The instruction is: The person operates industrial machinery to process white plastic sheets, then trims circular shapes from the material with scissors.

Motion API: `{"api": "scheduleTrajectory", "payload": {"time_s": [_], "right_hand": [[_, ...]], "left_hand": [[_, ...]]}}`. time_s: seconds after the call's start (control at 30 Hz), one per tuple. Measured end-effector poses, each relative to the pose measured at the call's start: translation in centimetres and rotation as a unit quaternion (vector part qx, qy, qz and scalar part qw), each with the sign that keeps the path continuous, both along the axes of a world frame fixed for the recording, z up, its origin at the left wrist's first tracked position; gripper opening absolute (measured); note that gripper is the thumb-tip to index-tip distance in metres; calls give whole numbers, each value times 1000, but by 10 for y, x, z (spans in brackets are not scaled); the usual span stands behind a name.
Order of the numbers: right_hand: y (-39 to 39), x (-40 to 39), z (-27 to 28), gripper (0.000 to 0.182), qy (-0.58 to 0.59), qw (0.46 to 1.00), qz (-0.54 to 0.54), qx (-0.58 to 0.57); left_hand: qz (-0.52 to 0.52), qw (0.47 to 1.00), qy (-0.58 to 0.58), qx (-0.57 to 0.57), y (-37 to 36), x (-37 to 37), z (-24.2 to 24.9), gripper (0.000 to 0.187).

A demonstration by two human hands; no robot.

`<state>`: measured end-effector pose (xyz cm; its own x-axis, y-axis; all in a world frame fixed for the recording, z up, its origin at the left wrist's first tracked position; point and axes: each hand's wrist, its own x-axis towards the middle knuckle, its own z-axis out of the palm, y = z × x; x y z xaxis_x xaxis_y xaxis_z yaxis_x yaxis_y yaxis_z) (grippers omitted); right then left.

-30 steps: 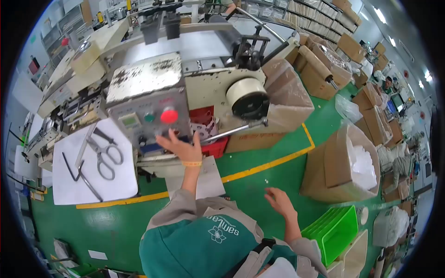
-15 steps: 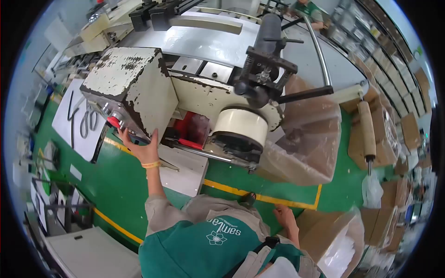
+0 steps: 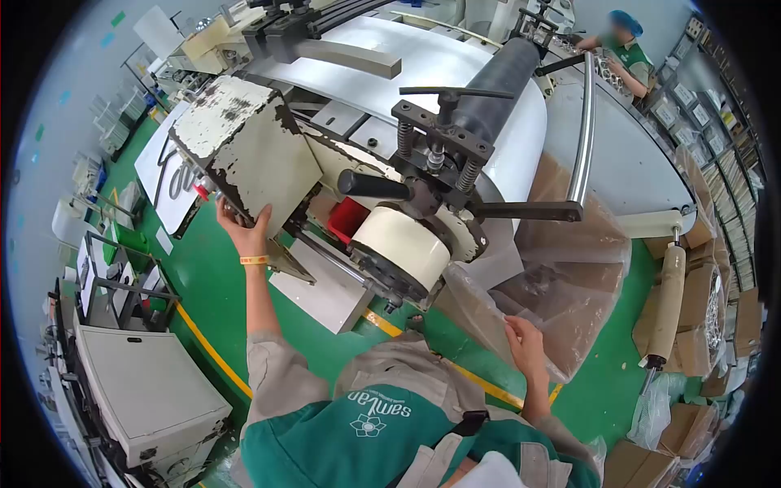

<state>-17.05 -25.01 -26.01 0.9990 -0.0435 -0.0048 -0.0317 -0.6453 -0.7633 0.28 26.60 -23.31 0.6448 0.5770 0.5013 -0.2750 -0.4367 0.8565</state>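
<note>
My left hand (image 3: pixel 242 234) rests at the lower edge of the machine's chipped cream control box (image 3: pixel 244 154), thumb and fingers spread across its corner. Right by its fingertips is a red knob (image 3: pixel 201 192) on the box's front. My right hand (image 3: pixel 525 345) is raised at the near edge of a clear plastic liner (image 3: pixel 561 285), its fingers loosely bent and overlapping the plastic in view. Between both hands stand the cream drum (image 3: pixel 400 248) of the machine and a black lever handle (image 3: pixel 374 185). A red bin (image 3: pixel 347 218) sits behind the drum.
A dark roller (image 3: pixel 498 93) lies across white sheet material (image 3: pixel 366 65). A steel bar (image 3: pixel 583 130) juts out to the right. Scissors (image 3: pixel 181 180) lie on a white board at left. Cartons (image 3: pixel 704 301) and a padded roller (image 3: pixel 667 301) stand right. Another person (image 3: pixel 625 57) works at the back.
My right hand has risen and moved forward to the plastic liner. My left hand remains at the control box. The view has shifted, bringing the co-worker further into sight.
</note>
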Motion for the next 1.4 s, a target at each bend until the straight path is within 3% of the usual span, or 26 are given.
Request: {"api": "scheduleTrajectory", "payload": {"time_s": [0.17, 0.3, 0.33, 0.43, 0.47, 0.57, 0.6, 0.63, 0.7, 0.73, 0.83, 0.87, 0.97, 1.1, 1.17, 1.4], "right_hand": [[-5, 25, -4, 20, 1, 999, -21, 32], [-5, 56, -21, 30, 91, 949, -65, 296], [-6, 68, -21, 42, 143, 926, -61, 343], [-4, 106, -32, 51, 223, 769, -123, 586], [-7, 118, -48, 58, 237, 737, -122, 621], [-4, 139, -76, 54, 261, 607, -143, 737], [-2, 145, -78, 52, 287, 487, -171, 807], [-9, 148, -97, 52, 302, 447, -152, 828], [-14, 144, -115, 43, 207, 456, -149, 852], [-23, 147, -86, 47, 248, 280, -171, 911], [-55, 146, -89, 37, 209, 305, -124, 921], [-62, 141, -93, 31, 183, 479, -156, 844], [-78, 136, -61, 27, 212, 412, -315, 828], [-102, 112, -69, 24, 240, 335, -336, 847], [-108, 104, -66, 22, 236, 349, -317, 850], [-132, 96, -60, 17, 177, 368, -407, 817]], "left_hand": [[12, 998, -11, -58, -8, -2, 0, 93], [38, 997, -27, -68, -14, -7, 1, 90], [71, 996, -3, -58, -14, -9, 2, 84], [66, 994, -17, -90, -20, -14, 7, 79], [76, 994, -22, -79, -22, -16, 9, 75], [71, 992, -42, -100, -16, -21, 11, 70], [81, 991, -26, -101, -11, -21, 8, 68], [91, 990, -27, -105, -12, -19, 11, 67], [98, 991, -29, -83, -9, -15, 6, 65], [99, 990, -30, -94, -11, -15, 5, 64], [131, 983, -27, -124, -35, -12, 17, 63], [129, 982, -26, -133, -33, -13, 13, 63], [140, 981, -35, -130, -28, -13, 5, 64], [152, 979, -47, -127, -10, -13, -10, 65], [158, 982, -29, -98, 1, -16, -15, 63], [139, 984, -54, -97, 18, -21, -30, 57]]}}
